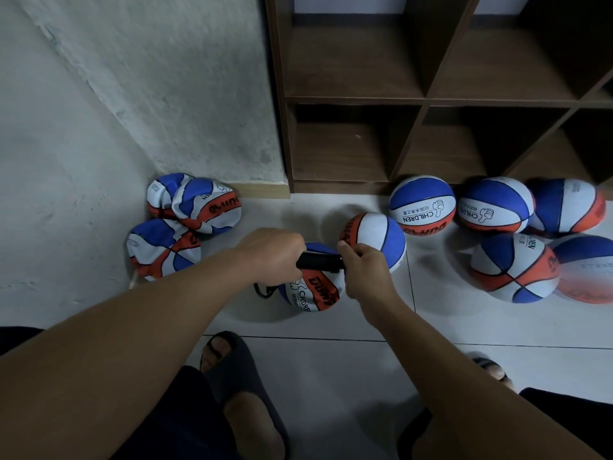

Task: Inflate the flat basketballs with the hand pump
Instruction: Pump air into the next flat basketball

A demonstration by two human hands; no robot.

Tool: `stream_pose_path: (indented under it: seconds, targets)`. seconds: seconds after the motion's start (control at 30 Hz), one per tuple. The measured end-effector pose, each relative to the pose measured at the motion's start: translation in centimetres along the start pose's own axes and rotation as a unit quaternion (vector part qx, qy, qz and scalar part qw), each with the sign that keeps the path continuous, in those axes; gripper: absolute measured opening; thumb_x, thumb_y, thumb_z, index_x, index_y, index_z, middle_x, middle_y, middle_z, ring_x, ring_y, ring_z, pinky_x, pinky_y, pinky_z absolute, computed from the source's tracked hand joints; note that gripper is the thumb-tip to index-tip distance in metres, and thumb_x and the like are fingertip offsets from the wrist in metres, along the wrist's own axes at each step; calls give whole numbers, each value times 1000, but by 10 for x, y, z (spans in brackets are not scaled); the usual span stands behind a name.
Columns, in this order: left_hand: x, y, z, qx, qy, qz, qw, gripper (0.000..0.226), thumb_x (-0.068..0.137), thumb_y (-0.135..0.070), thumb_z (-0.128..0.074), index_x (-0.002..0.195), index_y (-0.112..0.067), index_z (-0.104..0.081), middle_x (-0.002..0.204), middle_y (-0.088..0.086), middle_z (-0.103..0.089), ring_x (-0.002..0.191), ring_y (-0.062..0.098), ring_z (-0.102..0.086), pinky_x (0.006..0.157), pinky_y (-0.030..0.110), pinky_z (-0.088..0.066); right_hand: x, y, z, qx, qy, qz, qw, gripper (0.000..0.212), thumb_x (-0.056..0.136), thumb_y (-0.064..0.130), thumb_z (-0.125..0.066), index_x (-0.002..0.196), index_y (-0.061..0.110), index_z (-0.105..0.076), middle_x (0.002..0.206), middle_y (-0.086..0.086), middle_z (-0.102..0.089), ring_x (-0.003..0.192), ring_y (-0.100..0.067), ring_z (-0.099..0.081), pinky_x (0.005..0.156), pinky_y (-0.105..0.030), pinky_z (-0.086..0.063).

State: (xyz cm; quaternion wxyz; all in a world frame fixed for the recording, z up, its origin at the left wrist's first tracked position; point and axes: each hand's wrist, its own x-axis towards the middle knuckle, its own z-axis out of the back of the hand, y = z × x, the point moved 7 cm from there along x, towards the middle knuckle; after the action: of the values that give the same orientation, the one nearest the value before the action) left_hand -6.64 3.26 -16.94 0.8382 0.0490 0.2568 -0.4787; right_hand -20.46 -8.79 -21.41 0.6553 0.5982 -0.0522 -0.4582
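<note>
Both hands work a black hand pump over a half-limp blue, white and orange basketball on the tiled floor: left hand wraps the barrel, right hand clasps the other end. Six round balls sit right; crumpled flat ones wait left.

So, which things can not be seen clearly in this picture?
All in the head view:
- Pump: mostly hidden under the left hand and right hand.
- Needle and valve: hidden behind the ball being pumped.
- Far-right ball: cut off by the edge, blurred.
- Crumpled flat balls: overlapping, count uncertain.
</note>
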Motion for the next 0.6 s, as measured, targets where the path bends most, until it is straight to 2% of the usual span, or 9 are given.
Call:
stream_pose_path:
  seconds: [0.1, 0.17, 0.23, 0.3, 0.37, 0.43, 0.6]
  targets:
    - [-1, 22, 13, 1, -9, 35, 999, 19, 86, -27, -71, 71, -22, -61, 64, -1, -61, 54, 20, -59, 51, 29, -43, 17, 0, 33, 10, -41, -33, 999, 37, 104, 41, -64, 87, 8, -65, 69, -7, -52, 53, -17, -42, 52, -31, -38]
    - [-1, 38, 14, -12, -10, 54, 998, 21, 87, -31, -71, 71, -22, -63, 64, -1, -62, 56, 21, -61, 55, 34, -49, 28, 1, 60, 20, -76, -45, 996, 36, 103, 38, -66, 98, 3, -65, 76, -10, -50, 57, -20, -43, 52, -35, -39]
    - [-3, 41, 13, -30, -7, 55, 998, 23, 90, -35, -71, 72, -22, -64, 66, 0, -64, 59, 22, -65, 59, 37, -54, 32, 0, 71, 29, -84, -40, 995, 32, 104, 37, -66, 98, 5, -65, 75, -10, -46, 56, -20, -40, 50, -34, -37]
    - [-3, 31, 12, -26, -11, 46, 999, 27, 94, -37, -69, 72, -22, -64, 67, 1, -65, 59, 21, -64, 56, 34, -50, 28, 0, 65, 14, -95, -28, 995, 32, 105, 34, -62, 93, 4, -63, 70, -8, -44, 57, -22, -41, 53, -36, -38]
    - [-3, 19, 13, -5, -28, 44, 999, 28, 93, -31, -67, 68, -21, -60, 64, 1, -62, 55, 21, -59, 52, 30, -44, 18, 3, 49, -9, -96, -1, 995, 36, 104, 33, -58, 85, 3, -58, 64, -6, -43, 58, -23, -42, 57, -37, -38]
    - [-2, 10, 13, 1, -36, 44, 998, 27, 91, -24, -66, 66, -21, -55, 62, 0, -58, 52, 21, -54, 50, 28, -38, 5, 7, 33, -25, -88, 28, 995, 38, 106, 32, -56, 76, 9, -51, 61, -3, -43, 57, -20, -40, 54, -33, -34]
    - [-1, -4, 4, -6, -27, 21, 999, 24, 92, -27, -68, 70, -26, -57, 63, -2, -61, 54, 19, -60, 49, 27, -38, -13, 24, 10, -36, -57, 77, 995, 42, 110, 40, -50, 83, 10, -59, 61, 3, -49, 54, -11, -43, 52, -30, -38]
